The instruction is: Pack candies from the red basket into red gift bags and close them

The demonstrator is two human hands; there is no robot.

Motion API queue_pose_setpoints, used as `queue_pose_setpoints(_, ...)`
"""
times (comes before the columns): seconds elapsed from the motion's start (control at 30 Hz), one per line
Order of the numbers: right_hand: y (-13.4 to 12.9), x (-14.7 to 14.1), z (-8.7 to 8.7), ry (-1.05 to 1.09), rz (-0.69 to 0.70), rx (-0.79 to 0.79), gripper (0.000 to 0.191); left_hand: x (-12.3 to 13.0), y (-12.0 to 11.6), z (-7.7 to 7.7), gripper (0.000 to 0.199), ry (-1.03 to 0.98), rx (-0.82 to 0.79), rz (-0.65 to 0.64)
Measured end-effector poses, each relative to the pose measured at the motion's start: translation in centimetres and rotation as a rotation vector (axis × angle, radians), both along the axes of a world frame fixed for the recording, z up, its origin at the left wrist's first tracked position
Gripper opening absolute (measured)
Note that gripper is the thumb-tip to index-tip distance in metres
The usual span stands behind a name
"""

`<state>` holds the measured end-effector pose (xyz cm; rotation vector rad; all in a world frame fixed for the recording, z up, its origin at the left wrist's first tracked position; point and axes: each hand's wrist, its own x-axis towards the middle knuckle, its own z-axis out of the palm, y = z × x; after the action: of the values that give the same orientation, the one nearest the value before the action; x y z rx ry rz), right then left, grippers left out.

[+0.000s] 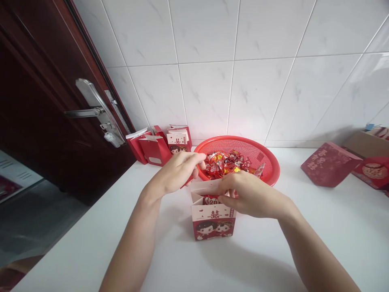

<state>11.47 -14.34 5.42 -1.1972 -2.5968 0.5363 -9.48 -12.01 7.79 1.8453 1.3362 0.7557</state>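
A small red and white box [214,227] with two cartoon faces stands upright on the white table, its top open. Inside its mouth a red packet [210,199] marked 520 shows. My right hand [243,192] is at the box's right rim, fingers bent into the opening; what they hold, if anything, is hidden. My left hand [179,170] is above and left of the box, fingers closed round something red that is mostly hidden. Just behind the hands, a red mesh basket [272,162] holds several shiny wrapped sweets [223,162].
Several red boxes [154,150] stand at the back left by the tiled wall. A dark red box [330,164] and an open carton [361,142] are at the right. A brown door [45,61] with a metal handle is at the left.
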Motion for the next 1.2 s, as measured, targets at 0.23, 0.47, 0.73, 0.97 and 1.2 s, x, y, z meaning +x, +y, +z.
queue_pose_setpoints(0.23,0.0,0.2,0.3,0.109,0.059,-0.087,0.02,0.1,-0.6,0.4,0.015,0.01,-0.001,-0.141)
queue_pose_setpoints(0.47,0.3,-0.1,0.2,0.307,-0.034,-0.216,0.041,0.9,-1.0,-0.6,0.019,-0.012,0.056,-0.295)
queue_pose_setpoints(0.73,1.3,-0.5,-0.9,0.462,-0.106,-0.315,0.022,1.3,-0.8,-1.0,0.006,-0.1,0.087,-0.271)
queue_pose_setpoints(0.97,1.3,0.0,-0.6,0.398,0.005,-0.205,0.03,0.3,-0.6,-0.8,0.009,0.003,0.111,-0.251)
queue_pose_setpoints(1.2,0.9,0.3,-0.2,0.213,0.115,-0.18,0.031,-1.6,-0.7,0.4,0.02,0.346,0.178,-0.357)
